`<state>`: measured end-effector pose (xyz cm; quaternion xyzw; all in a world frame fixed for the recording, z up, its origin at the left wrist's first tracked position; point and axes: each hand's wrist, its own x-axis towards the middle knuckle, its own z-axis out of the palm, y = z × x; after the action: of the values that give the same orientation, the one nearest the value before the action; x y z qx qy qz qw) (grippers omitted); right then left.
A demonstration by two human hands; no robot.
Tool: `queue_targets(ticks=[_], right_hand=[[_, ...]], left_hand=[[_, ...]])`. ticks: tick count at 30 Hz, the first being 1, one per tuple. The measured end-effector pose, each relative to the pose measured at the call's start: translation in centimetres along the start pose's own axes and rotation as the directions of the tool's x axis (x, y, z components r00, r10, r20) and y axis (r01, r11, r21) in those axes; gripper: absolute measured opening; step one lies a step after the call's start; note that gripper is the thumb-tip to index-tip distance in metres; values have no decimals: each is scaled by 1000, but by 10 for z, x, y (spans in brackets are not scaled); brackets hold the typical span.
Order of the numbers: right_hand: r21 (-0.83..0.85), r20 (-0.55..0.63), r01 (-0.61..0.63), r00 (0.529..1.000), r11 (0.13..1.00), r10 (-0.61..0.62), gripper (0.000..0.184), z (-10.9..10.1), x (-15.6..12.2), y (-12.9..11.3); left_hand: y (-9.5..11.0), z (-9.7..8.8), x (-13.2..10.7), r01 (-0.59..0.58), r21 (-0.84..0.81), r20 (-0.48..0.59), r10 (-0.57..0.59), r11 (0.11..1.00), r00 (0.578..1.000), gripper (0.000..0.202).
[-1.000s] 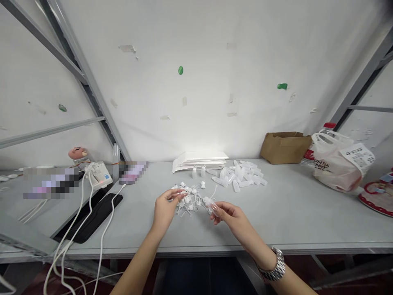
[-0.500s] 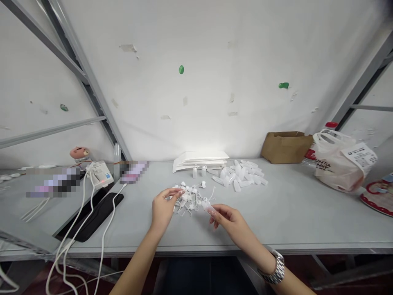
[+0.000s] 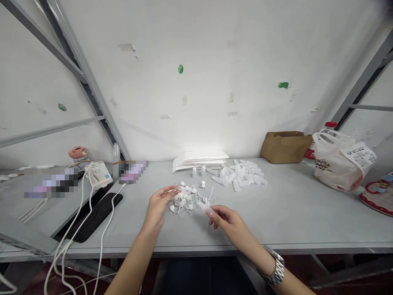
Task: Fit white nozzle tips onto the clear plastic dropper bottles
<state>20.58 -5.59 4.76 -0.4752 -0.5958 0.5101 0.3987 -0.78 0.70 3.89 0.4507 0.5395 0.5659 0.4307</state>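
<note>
My right hand (image 3: 225, 217) is closed around a small translucent plastic bottle (image 3: 206, 208), tilted with its upper end toward the pile of small white caps with straps and rings (image 3: 186, 198). At the left edge of that pile, my left hand (image 3: 159, 203) has thumb and fingertips drawn together. Whatever is between these fingertips is too small to make out. Beyond the caps, two small capped bottles (image 3: 194, 172) stand upright. A heap of loose translucent bottles (image 3: 241, 176) lies to their right.
Behind the bottles lies a stack of white sheets (image 3: 199, 157). A brown paper bag (image 3: 285, 147) and a white plastic bag (image 3: 336, 168) stand at the right. Leftward are a phone (image 3: 133, 172), a black pad (image 3: 95, 219), a power strip (image 3: 100, 174) and white cables.
My left hand has shifted slightly left and toward me, at the edge of the cap pile. The bottle in my right hand has tipped a little further over to the left.
</note>
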Motion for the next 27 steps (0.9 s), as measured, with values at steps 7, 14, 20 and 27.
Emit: queue_targets(ticks=[7, 14, 20, 27], right_hand=[[-37, 16, 8, 1000, 999, -7, 31, 0, -3, 0], [-86, 31, 31, 999, 996, -29, 31, -1, -2, 1], [-106, 28, 41, 999, 994, -38, 30, 0, -3, 1], [-115, 41, 57, 998, 992, -53, 31, 0, -4, 1]], left_hand=[[2, 3, -9, -108, 254, -103, 137, 961, 985, 28], [0, 6, -9, -226, 452, -38, 272, 863, 961, 24], [4, 7, -8, -340, 468, -9, 389, 816, 921, 16], [5, 7, -10, -375, 369, 43, 388, 850, 921, 13]])
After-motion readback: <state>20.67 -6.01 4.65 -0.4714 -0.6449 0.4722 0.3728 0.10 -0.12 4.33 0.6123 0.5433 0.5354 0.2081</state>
